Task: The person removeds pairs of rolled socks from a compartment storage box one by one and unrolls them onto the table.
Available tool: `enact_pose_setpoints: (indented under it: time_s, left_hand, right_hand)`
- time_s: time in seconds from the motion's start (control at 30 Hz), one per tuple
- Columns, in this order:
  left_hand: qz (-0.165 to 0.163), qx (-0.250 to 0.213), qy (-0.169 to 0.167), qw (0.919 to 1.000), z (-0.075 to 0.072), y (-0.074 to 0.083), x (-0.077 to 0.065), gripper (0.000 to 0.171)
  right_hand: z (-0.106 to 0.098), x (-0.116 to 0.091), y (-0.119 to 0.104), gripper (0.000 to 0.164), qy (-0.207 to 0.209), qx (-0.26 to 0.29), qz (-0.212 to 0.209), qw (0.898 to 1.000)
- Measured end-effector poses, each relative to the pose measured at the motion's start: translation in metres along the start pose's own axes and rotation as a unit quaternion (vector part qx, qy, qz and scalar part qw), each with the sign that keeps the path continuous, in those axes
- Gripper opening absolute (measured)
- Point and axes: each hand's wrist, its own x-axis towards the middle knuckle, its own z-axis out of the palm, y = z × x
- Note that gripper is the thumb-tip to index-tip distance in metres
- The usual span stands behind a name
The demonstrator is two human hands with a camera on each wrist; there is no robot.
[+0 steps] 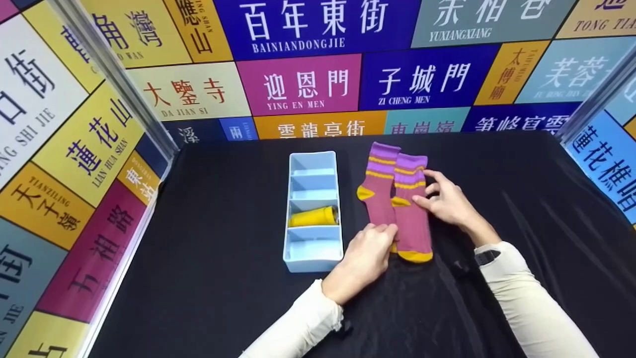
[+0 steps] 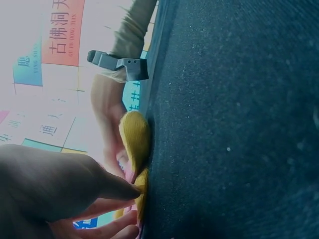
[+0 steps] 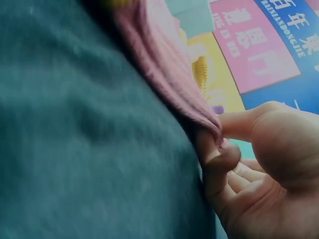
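Two mauve socks with purple striped cuffs and yellow heels and toes lie side by side, cuffs pointing away. The right sock (image 1: 413,226) partly overlaps the left sock (image 1: 378,201). My left hand (image 1: 365,251) pinches the left sock near its toe and hides part of it; in the left wrist view the thumb lies against the yellow toe (image 2: 141,196). With thumb and fingers, my right hand (image 1: 449,203) pinches the outer edge of the right sock near its heel. That pinched pink edge (image 3: 167,74) shows in the right wrist view.
Left of the socks stands a light blue tray (image 1: 313,266) with several compartments in a row. A yellow rolled bundle (image 1: 312,217) lies in one of them. A black cloth (image 1: 213,258) covers the table, and walls with colourful signs (image 1: 298,84) rise behind and at both sides.
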Motion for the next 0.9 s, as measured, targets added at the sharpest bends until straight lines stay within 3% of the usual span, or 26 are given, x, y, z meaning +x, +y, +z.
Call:
enact_pose_setpoints:
  time_s: [0.3,0.6,0.77,0.9]
  left_hand:
    - [0.014,0.022,-0.020,0.9995,-0.001,0.000,0.000,0.011]
    - [0.031,-0.022,-0.032,0.9988,-0.009,-0.003,0.000,0.008]
    - [0.024,-0.069,-0.033,0.9968,-0.022,-0.006,0.002,0.005]
    - [0.017,-0.094,-0.025,0.9951,-0.034,-0.010,0.004,0.008]
  right_hand:
    - [-0.006,-0.004,0.007,0.083,-0.002,-0.014,0.009,1.000]
    - [-0.002,-0.008,0.002,0.102,-0.008,-0.052,-0.005,0.999]
    - [0.000,-0.007,-0.003,0.102,0.020,-0.087,-0.019,0.996]
    - [0.002,-0.006,-0.009,0.093,0.062,-0.103,-0.037,0.992]
